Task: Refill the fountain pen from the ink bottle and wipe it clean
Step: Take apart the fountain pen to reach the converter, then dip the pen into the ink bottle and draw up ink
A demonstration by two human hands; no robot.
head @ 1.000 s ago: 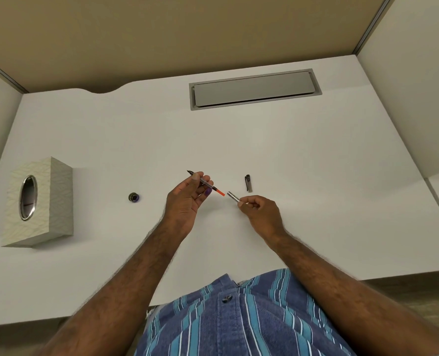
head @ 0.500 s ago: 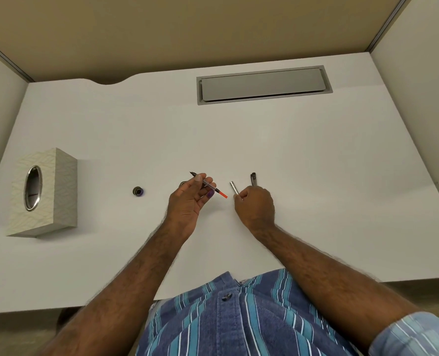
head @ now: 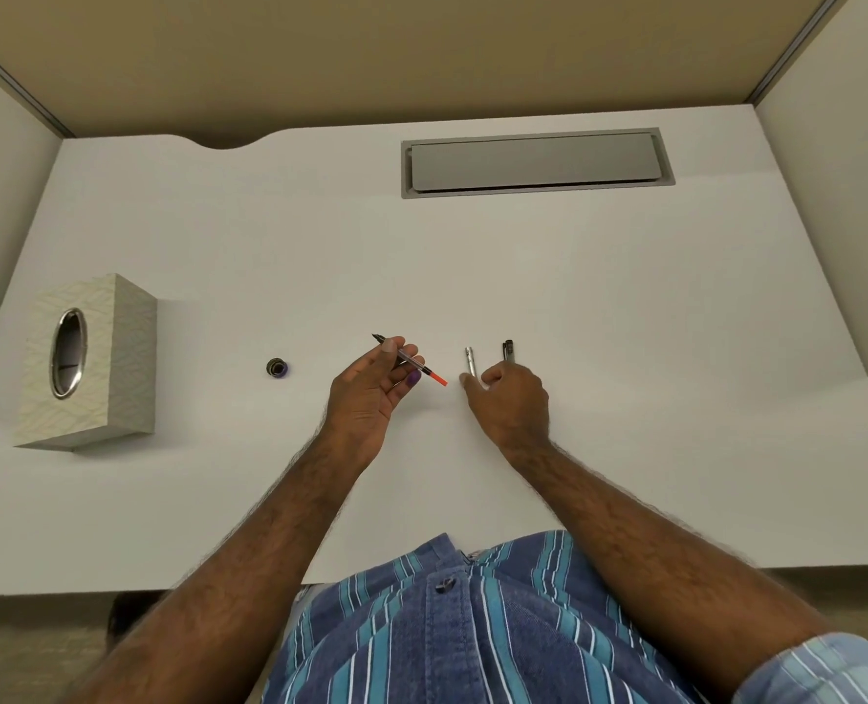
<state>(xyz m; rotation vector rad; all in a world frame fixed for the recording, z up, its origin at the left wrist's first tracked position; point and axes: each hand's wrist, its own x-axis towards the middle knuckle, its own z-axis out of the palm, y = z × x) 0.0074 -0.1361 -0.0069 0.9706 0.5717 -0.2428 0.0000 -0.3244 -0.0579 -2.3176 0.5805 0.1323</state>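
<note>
On the white desk [head: 625,307], the left hand [head: 371,398] pinches the pen's inner section [head: 411,360], nib pointing far-left, orange end toward the right hand [head: 510,398]; that hand rests beside the silver barrel [head: 471,361], fingers loosely curled, though whether they touch it I cannot tell. Just right lies the dark cap [head: 508,350]; the small ink bottle [head: 276,367] stands left, the tissue box [head: 86,363] beyond it.

No legible text anywhere.

The desk [head: 625,307] looked smooth, matt white. My pen's converter [head: 411,364] was clear plastic with an orange tip; the barrel [head: 471,361] was shiny metal. The tissue box [head: 117,348] had a wavy texture and a polished metal-looking ring.
</note>
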